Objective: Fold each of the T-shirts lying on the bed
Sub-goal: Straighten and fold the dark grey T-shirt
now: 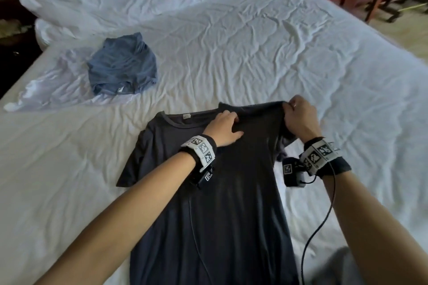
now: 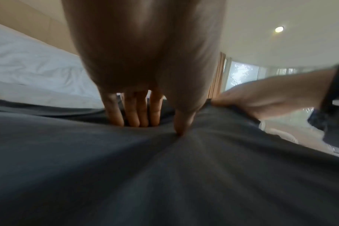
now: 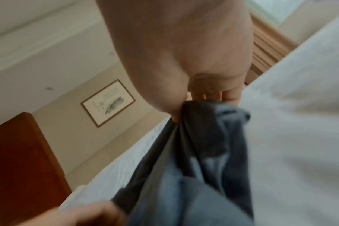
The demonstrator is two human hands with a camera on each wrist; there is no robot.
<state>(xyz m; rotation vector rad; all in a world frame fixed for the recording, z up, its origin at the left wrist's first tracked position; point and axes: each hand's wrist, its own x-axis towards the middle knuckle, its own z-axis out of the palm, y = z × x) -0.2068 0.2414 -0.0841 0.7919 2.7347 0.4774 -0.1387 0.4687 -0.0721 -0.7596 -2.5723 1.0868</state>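
Blue T-shirt (image 1: 122,66) looks folded; dark T-shirt (image 1: 220,203) mid first fold: right hand (image 1: 298,118) grip pinches shoulder, left hand (image 1: 225,128) pins flat.

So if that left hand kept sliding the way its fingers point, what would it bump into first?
Probably the right hand, which pinches the dark T-shirt's raised shoulder. The left hand lies flat on the shirt with its fingers pointing that way, though the exact line is uncertain.
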